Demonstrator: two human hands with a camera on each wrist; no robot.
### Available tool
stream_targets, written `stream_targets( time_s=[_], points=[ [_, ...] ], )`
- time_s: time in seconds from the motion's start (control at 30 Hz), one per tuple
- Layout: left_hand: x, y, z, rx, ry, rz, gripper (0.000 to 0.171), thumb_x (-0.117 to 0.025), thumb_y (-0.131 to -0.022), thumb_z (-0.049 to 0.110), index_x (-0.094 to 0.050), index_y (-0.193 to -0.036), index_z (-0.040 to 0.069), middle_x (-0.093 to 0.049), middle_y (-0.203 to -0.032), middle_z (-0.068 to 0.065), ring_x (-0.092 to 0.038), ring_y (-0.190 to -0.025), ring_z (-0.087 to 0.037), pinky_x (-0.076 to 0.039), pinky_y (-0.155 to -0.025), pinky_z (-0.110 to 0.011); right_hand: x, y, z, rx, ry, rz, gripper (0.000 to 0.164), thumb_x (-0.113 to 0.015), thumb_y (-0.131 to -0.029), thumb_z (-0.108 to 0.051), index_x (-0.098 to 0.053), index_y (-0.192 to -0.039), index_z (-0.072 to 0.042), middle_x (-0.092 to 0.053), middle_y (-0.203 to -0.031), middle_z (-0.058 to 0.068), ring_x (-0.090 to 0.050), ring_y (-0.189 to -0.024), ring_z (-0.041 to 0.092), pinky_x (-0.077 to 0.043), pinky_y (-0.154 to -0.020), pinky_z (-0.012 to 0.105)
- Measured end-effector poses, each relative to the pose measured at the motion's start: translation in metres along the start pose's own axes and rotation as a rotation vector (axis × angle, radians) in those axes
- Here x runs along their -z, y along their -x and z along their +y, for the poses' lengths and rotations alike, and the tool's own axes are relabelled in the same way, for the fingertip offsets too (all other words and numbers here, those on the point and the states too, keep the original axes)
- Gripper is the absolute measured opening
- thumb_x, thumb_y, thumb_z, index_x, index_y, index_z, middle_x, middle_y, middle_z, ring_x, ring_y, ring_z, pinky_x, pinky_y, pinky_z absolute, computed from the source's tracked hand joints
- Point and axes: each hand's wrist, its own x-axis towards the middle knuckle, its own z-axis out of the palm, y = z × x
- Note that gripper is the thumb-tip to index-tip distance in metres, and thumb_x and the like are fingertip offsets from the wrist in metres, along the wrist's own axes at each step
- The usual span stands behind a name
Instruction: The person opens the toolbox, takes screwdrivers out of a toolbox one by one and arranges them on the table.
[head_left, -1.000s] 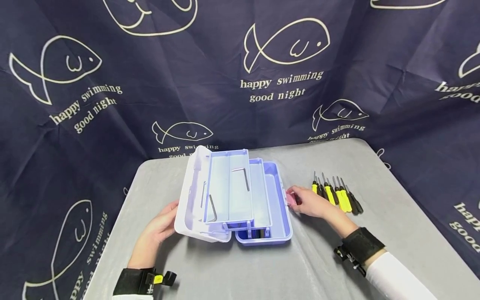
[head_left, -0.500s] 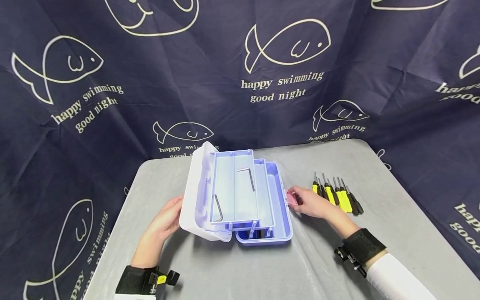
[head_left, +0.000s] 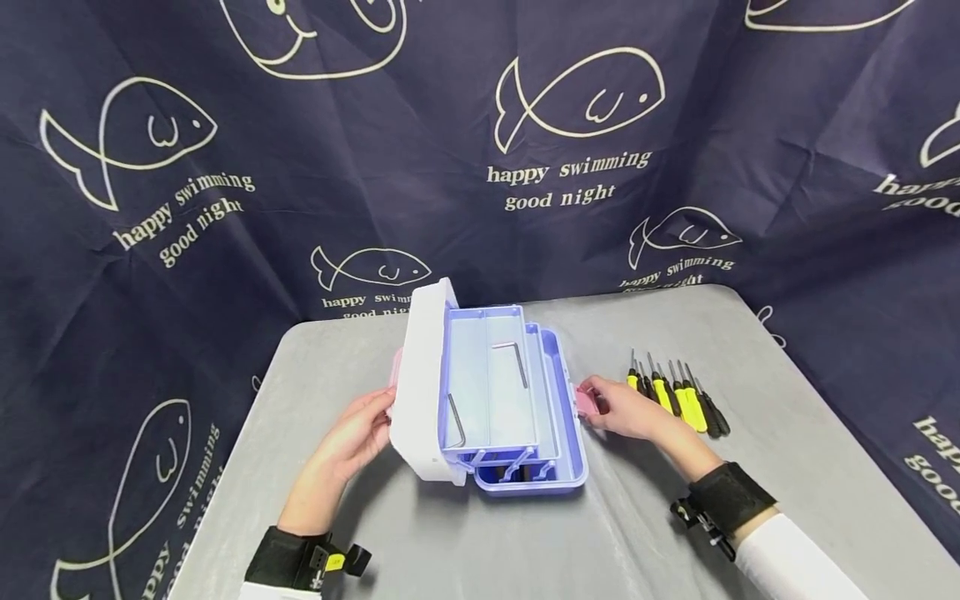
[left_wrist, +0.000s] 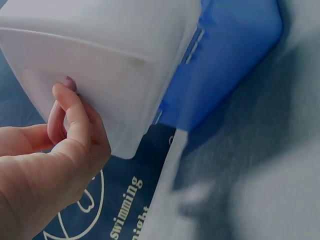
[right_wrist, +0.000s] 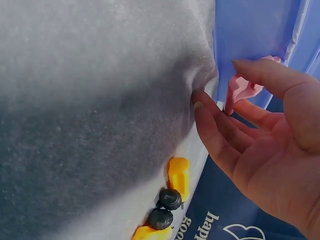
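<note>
A blue toolbox stands partly open on the table, its white lid swung nearly upright on the left. Two stepped trays show inside; the upper one carries two hex keys. My left hand is at the lid's outer side, and the left wrist view shows its fingers curled round the pink handle. At the box's right side my right hand pinches the pink latch between thumb and fingers. The toolbox's bottom is mostly hidden under the trays.
Several screwdrivers with yellow or black handles lie in a row right of the right hand. A grey cloth covers the table. A dark blue fish-print curtain hangs behind it.
My left hand has moved right, tilting the lid up from leaning back toward the box. The trays have shifted right and inward with it. The right hand stays at the latch.
</note>
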Motion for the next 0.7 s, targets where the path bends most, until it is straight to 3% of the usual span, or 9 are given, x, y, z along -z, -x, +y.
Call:
stream_targets(
  time_s=[0.2, 0.3, 0.47, 0.7],
  points=[
    [-0.011, -0.004, -0.002, 0.022, 0.077, -0.006, 0.026, -0.037, -0.115, 0.015, -0.062, -0.115, 0.007, -0.068, -0.108, -0.002, -0.067, -0.099, -0.009, -0.057, -0.092, -0.024, -0.003, 0.002, 0.003, 0.001, -0.015, 0.015, 0.04, -0.077, -0.087, -0.011, -0.06, -0.121, 0.001, -0.068, -0.104, 0.01, -0.066, -0.097, 0.028, -0.056, -0.089, 0.05],
    [-0.016, -0.005, -0.002, 0.049, 0.079, -0.021, 0.028, -0.038, -0.115, 0.019, -0.064, -0.112, 0.011, -0.068, -0.104, 0.0, -0.067, -0.094, -0.008, -0.057, -0.085, -0.02, -0.004, 0.002, 0.004, -0.002, -0.022, 0.02, 0.04, -0.077, -0.087, -0.011, -0.06, -0.121, 0.001, -0.067, -0.103, 0.009, -0.066, -0.096, 0.027, -0.056, -0.088, 0.049],
    [-0.021, -0.007, -0.002, 0.058, 0.0, -0.006, 0.028, -0.043, -0.114, 0.022, -0.069, -0.108, 0.016, -0.068, -0.092, 0.004, -0.061, -0.078, -0.004, -0.051, -0.063, -0.014, -0.004, 0.004, 0.004, -0.006, -0.029, 0.031, 0.04, -0.077, -0.086, -0.011, -0.06, -0.121, 0.001, -0.068, -0.103, 0.009, -0.066, -0.096, 0.026, -0.056, -0.088, 0.048],
    [-0.031, -0.009, 0.0, 0.019, -0.002, 0.035, 0.021, -0.047, -0.112, 0.016, -0.065, -0.108, 0.006, -0.071, -0.091, -0.003, -0.068, -0.078, -0.008, -0.058, -0.072, -0.019, -0.001, 0.006, 0.005, -0.022, -0.039, 0.034, 0.048, -0.078, -0.087, -0.013, -0.059, -0.128, 0.006, -0.069, -0.115, 0.019, -0.067, -0.103, 0.034, -0.056, -0.092, 0.054]
  ],
)
